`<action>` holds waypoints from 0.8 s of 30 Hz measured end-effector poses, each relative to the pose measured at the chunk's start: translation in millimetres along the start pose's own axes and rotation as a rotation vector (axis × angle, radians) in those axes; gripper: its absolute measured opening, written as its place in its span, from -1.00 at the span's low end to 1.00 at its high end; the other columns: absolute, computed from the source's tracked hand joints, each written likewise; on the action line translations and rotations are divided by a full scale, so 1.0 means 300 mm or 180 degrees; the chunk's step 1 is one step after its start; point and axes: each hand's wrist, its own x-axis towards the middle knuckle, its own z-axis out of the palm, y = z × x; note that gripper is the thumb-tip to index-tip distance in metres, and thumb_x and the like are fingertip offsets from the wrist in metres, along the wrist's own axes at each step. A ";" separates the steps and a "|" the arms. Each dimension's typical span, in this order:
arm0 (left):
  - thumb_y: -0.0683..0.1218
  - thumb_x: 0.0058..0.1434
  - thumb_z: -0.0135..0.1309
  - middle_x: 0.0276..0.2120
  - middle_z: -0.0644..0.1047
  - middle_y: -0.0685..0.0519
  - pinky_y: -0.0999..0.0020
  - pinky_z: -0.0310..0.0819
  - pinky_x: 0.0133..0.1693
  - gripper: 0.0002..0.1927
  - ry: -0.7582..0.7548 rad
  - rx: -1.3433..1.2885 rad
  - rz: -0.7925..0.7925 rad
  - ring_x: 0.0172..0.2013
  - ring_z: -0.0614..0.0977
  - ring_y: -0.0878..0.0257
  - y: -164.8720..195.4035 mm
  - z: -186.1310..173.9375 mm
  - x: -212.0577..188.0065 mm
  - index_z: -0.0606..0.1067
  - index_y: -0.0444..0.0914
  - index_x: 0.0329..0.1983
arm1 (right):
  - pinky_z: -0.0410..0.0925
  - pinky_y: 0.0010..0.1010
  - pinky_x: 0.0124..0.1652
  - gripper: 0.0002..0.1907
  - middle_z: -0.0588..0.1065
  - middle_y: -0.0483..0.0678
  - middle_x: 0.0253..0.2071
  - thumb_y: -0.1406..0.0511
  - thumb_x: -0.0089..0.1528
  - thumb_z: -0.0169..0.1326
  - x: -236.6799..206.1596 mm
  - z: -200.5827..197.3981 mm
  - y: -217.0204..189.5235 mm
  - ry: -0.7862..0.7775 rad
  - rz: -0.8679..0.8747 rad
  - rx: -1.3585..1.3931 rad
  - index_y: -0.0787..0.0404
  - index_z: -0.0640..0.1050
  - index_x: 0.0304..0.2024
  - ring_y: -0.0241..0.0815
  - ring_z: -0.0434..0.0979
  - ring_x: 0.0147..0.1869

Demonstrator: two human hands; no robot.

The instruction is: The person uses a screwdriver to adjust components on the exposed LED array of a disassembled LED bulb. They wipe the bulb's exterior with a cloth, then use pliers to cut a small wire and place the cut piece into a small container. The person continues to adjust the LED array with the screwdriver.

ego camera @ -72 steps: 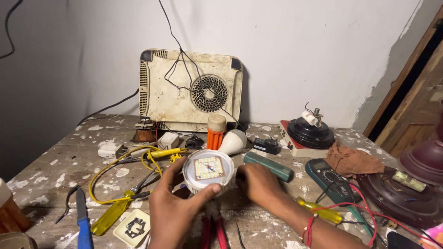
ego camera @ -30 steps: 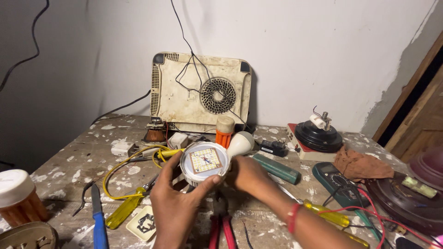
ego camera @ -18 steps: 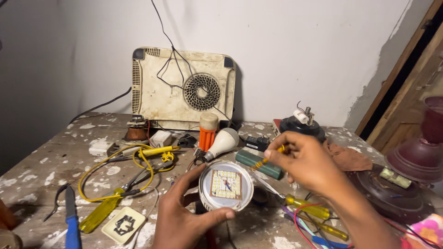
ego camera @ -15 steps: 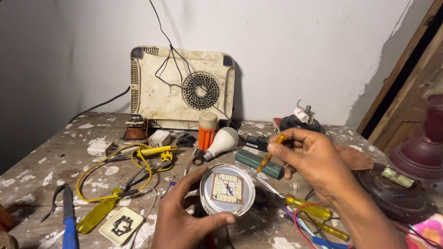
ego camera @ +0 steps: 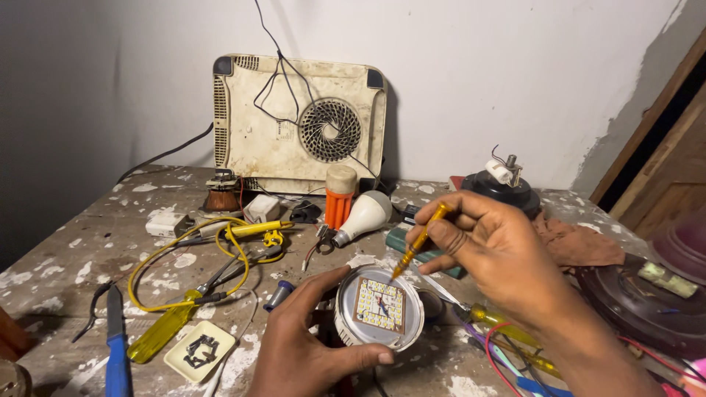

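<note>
Left hand [ego camera: 309,353] cups a round LED lamp [ego camera: 379,309] (its square chip board facing up) low over the surface [ego camera: 88,242]. Right hand [ego camera: 500,250] pinches a small yellow screwdriver [ego camera: 419,241], tip at the lamp's rim. Behind lie a white bulb [ego camera: 364,215] and an orange cap [ego camera: 340,195].

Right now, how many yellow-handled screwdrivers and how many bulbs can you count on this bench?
Yellow-handled screwdrivers: 3 (small one in the right hand, large one at left, one under the right wrist)
Bulbs: 2 (open round LED bulb in the left hand, white bulb lying down)
Total: 5
</note>
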 end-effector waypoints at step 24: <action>0.09 -0.41 0.59 -0.06 0.65 -0.06 0.30 0.71 -0.14 0.07 0.0012 0.0046 -0.0229 -0.11 0.77 0.22 0.013 -0.003 0.004 0.47 -0.28 0.26 | 0.62 -0.30 -0.16 -0.76 0.59 0.12 -0.18 0.43 0.23 0.11 -0.030 0.079 0.032 -0.0027 0.0005 0.0531 0.39 0.47 -0.06 -0.13 0.69 -0.08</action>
